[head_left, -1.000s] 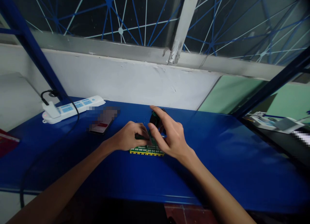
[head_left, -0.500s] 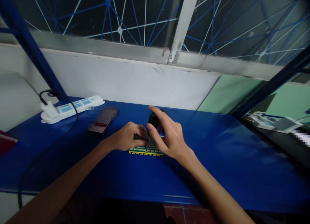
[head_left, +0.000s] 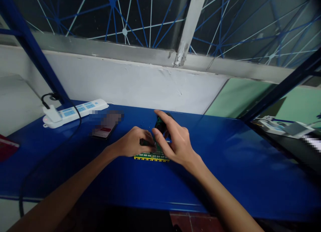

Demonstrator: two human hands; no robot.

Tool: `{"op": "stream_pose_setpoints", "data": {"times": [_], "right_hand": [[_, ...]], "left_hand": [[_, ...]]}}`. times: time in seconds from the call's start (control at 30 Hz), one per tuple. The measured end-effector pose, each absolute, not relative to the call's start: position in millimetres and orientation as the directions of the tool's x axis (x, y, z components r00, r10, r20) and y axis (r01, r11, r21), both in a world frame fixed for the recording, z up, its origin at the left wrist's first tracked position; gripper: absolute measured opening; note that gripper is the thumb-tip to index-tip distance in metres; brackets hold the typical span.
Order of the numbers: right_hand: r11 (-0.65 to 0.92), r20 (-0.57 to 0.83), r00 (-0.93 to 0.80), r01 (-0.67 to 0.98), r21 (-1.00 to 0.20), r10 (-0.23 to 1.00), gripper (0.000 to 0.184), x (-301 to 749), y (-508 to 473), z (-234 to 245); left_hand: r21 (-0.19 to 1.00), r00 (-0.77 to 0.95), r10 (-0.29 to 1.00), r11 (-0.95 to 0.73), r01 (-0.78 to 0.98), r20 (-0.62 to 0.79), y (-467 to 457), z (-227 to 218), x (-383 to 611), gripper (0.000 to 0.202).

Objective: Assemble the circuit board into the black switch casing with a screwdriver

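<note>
On the blue table, a green circuit board (head_left: 150,155) with a yellow front edge and rows of small pale parts lies under my hands. My right hand (head_left: 179,141) is wrapped around a dark green and black screwdriver (head_left: 159,123), thick-bodied and upright, its thin tip pointing down at the board. Much of its body hides behind my fingers. My left hand (head_left: 134,141) rests at the board's left side, fingers bent and closed close to the screwdriver's tip. Whatever its fingertips pinch is too dark and covered to make out.
A white power strip (head_left: 77,111) with a plugged-in black cable stands at the back left. A phone (head_left: 106,125) lies left of my hands. Tiny bits are scattered behind the board. A red object (head_left: 7,148) sits at the far left. Blue posts rise at both sides.
Almost nothing differs. The whole view has shifted very slightly, and both hands keep the same hold over the board.
</note>
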State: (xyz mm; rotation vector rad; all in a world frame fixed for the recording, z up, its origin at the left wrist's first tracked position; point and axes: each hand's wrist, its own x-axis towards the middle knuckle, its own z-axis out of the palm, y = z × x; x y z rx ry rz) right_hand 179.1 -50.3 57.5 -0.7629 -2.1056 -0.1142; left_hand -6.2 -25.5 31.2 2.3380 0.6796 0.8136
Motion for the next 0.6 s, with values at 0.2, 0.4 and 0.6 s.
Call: {"op": "stream_pose_setpoints", "data": {"times": [0.2, 0.4, 0.6], "right_hand": [[0.809, 0.756, -0.440, 0.555, -0.195, 0.484, 0.046, 178.3, -51.5, 58.4], [0.817, 0.768, -0.443, 0.550, -0.174, 0.462, 0.044, 178.0, -51.7, 60.4], [0.816, 0.776, -0.435, 0.553, -0.171, 0.457, 0.044, 178.5, -51.6, 59.8]], "left_hand": [[0.648, 0.717, 0.581, -0.723, 0.239, 0.385, -26.0, 34.5, -6.0, 0.014], [0.677, 0.739, 0.580, -0.698, 0.233, 0.342, -26.9, 35.5, -6.6, 0.014], [0.659, 0.733, 0.597, -0.699, 0.277, 0.325, -27.5, 35.0, -7.0, 0.008]]}}
